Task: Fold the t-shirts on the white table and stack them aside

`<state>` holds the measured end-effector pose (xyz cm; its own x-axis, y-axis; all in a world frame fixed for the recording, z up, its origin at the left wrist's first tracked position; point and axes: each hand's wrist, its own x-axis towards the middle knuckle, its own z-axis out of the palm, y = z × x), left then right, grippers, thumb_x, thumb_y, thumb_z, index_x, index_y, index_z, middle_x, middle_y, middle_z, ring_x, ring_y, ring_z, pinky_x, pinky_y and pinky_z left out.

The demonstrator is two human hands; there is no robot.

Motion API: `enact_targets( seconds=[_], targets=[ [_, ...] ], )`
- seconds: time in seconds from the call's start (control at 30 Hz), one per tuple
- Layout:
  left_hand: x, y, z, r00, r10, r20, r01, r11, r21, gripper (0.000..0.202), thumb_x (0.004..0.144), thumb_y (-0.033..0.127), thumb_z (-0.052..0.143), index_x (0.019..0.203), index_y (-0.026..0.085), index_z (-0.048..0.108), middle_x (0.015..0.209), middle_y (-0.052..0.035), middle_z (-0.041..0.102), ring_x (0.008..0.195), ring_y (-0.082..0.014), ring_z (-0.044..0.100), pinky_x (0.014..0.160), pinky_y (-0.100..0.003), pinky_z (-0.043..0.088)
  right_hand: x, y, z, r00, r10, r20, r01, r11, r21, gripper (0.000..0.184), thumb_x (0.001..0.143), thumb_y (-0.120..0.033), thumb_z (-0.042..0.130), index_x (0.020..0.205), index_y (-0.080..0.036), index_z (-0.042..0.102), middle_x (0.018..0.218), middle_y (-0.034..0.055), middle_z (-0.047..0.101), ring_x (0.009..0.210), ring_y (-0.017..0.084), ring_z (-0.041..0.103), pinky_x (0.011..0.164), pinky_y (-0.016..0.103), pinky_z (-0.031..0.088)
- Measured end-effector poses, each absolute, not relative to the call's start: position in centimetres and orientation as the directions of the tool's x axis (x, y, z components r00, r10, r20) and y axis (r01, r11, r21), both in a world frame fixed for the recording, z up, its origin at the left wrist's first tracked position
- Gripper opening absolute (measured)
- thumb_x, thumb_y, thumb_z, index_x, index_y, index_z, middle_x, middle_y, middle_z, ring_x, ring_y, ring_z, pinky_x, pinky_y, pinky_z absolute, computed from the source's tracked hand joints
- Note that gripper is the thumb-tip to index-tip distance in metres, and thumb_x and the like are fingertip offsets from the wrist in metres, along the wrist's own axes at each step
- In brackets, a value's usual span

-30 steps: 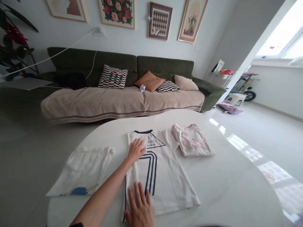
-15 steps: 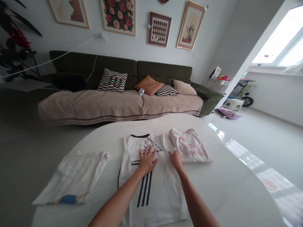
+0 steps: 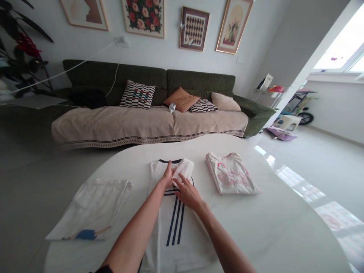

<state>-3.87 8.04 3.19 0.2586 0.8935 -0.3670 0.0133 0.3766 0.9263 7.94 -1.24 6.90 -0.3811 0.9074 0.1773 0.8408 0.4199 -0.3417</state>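
Pale walls (image 3: 153, 57) closed off the room in the head view, hung with framed pictures (image 3: 143, 18) above a dark green sofa (image 3: 199, 81), whose seat was draped with a beige cover (image 3: 142, 123) and scattered with cushions (image 3: 138, 94). Nearer stood a round-edged white table (image 3: 270, 227), and on it, in the middle, lay a white shirt (image 3: 186, 231) with a navy collar and three navy stripes running down its front. Part of the shirt was turned over into a white fold (image 3: 186, 167) on its chest, just below the collar. The left hand (image 3: 167, 177) stood edge-on at the fold's left side, thumb uppermost; its other fingers were largely hidden, so whether they pinched the cloth could not be told. The right hand (image 3: 189, 193) reached in from the right with its fingers spread, the tips touching the fold's lower edge. Just beyond, to the right, lay a folded pink-printed top (image 3: 233, 174), its pink lettering too blurred to read. On the left rested a white garment (image 3: 93, 206) bearing a blue patch (image 3: 86, 234) near its lower edge.
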Motion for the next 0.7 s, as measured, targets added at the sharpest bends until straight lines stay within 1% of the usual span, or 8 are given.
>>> enact_targets(
  seconds=[0.03, 0.1, 0.23, 0.37, 0.43, 0.53, 0.6, 0.7],
  targets=[
    [-4.3, 8.1, 3.1, 0.288, 0.866, -0.408, -0.064, 0.443, 0.894, 0.062, 0.078, 0.064, 0.028, 0.088, 0.012, 0.061, 0.078, -0.0101, 0.067, 0.073, -0.0204, 0.063, 0.062, -0.029, 0.05, 8.0, -2.5, 6.6, -0.413, 0.901, 0.13, 0.843, 0.433, -0.319, 0.057, 0.069, -0.017, 0.054, 0.123, -0.027, 0.039, 0.133, 0.0069, 0.035, 0.108, 0.022, 0.045, 0.074, 0.028, 0.043],
    [-4.9, 8.1, 2.8, 0.307, 0.829, -0.467, -0.126, 0.522, 0.844, 0.05, 0.077, 0.058, 0.04, 0.086, 0.013, 0.06, 0.072, -0.0079, 0.066, 0.068, -0.0188, 0.063, 0.061, -0.028, 0.051, 8.9, -5.4, 5.5, -0.328, 0.941, 0.086, 0.893, 0.339, -0.297, 0.067, 0.065, -0.018, 0.058, 0.127, -0.023, 0.034, 0.133, 0.0104, 0.034, 0.111, 0.025, 0.042, 0.078, 0.031, 0.042],
    [-4.8, 8.3, 2.9, 0.274, 0.838, -0.472, -0.119, 0.516, 0.848, 0.019, 0.075, 0.032, 0.056, 0.085, 0.016, 0.059, 0.07, -0.0046, 0.067, 0.069, -0.0165, 0.063, 0.064, -0.026, 0.051, 11.9, -11.6, 3.1, -0.055, 0.992, 0.112, 0.957, 0.085, -0.277, 0.049, 0.067, -0.011, 0.049, 0.115, -0.017, 0.045, 0.111, 0.0114, 0.05, 0.101, 0.024, 0.048, 0.078, 0.032, 0.042],
    [-3.3, 9.6, 4.7, 0.24, 0.868, -0.435, -0.134, 0.474, 0.871, 0.016, 0.074, 0.024, 0.057, 0.088, 0.016, 0.058, 0.073, -0.0038, 0.067, 0.069, -0.0161, 0.063, 0.063, -0.025, 0.051, 14.8, -15.2, 2.2, 0.162, 0.973, 0.161, 0.954, -0.113, -0.279, 0.039, 0.07, -0.008, 0.04, 0.107, -0.016, 0.049, 0.091, 0.0094, 0.057, 0.087, 0.022, 0.052, 0.073, 0.032, 0.04],
    [-2.2, 10.2, 5.8, 0.239, 0.878, -0.414, -0.149, 0.455, 0.878, 0.019, 0.075, 0.024, 0.056, 0.091, 0.014, 0.058, 0.074, -0.0052, 0.067, 0.069, -0.0164, 0.063, 0.063, -0.026, 0.051, 16.1, -15.8, 2.2, 0.211, 0.969, 0.126, 0.931, -0.16, -0.329, 0.025, 0.072, -0.014, 0.042, 0.094, -0.019, 0.053, 0.081, 0.0066, 0.058, 0.08, 0.022, 0.053, 0.072, 0.032, 0.039],
    [-0.8, 10.6, 7.1, 0.252, 0.882, -0.398, -0.166, 0.444, 0.88, 0.022, 0.076, 0.022, 0.054, 0.095, 0.013, 0.057, 0.076, -0.0067, 0.067, 0.069, -0.0168, 0.064, 0.064, -0.027, 0.052, 17.6, -15.9, 2.3, 0.221, 0.975, 0.028, 0.855, -0.18, -0.487, 0.009, 0.071, -0.028, 0.048, 0.076, -0.022, 0.052, 0.075, 0.0032, 0.057, 0.075, 0.02, 0.053, 0.071, 0.03, 0.039],
    [-0.2, 10.7, 7.4, 0.261, 0.878, -0.401, -0.17, 0.451, 0.876, 0.022, 0.077, 0.02, 0.052, 0.097, 0.012, 0.056, 0.076, -0.0074, 0.067, 0.069, -0.0173, 0.064, 0.065, -0.027, 0.052, 18.1, -15.8, 2.2, 0.265, 0.963, -0.046, 0.755, -0.237, -0.612, 0.02, 0.068, -0.036, 0.052, 0.083, -0.021, 0.051, 0.074, 0.0015, 0.056, 0.07, 0.017, 0.053, 0.067, 0.028, 0.04],
    [0.0, 10.7, 7.4, 0.26, 0.87, -0.419, -0.17, 0.469, 0.867, 0.022, 0.079, 0.02, 0.049, 0.098, 0.011, 0.056, 0.076, -0.0079, 0.066, 0.069, -0.0172, 0.064, 0.064, -0.027, 0.052, 18.5, -15.6, 2.0, 0.299, 0.939, -0.171, 0.6, -0.325, -0.731, 0.032, 0.064, -0.04, 0.055, 0.087, -0.019, 0.051, 0.059, -0.0044, 0.05, 0.055, 0.014, 0.049, 0.055, 0.024, 0.037]
  ],
)
